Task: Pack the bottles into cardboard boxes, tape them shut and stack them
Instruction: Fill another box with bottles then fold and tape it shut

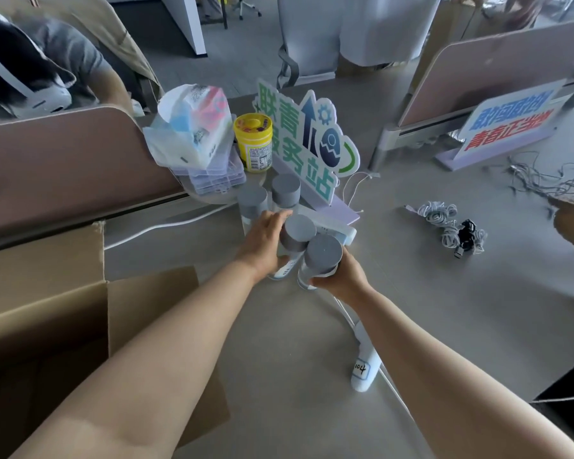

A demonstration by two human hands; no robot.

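Note:
Several clear bottles with grey caps stand or are held near the middle of the table. My left hand point(265, 236) grips one bottle point(299, 232) around its body. Beside it, my right hand point(340, 276) grips another bottle point(322, 254) from below and to the right. The two held bottles touch each other. Two more bottles point(252, 202) point(286, 190) stand upright just behind my left hand. An open cardboard box point(43, 313) with its flaps spread sits at the left, beside my left forearm.
A green sign point(307, 140) stands behind the bottles, with a yellow jar point(253, 142), a plastic bag point(189, 127) and clear cases at its left. Coiled cables point(451, 226) lie at the right. A white power strip point(362, 372) and its cord lie near my right forearm. Another person sits far left.

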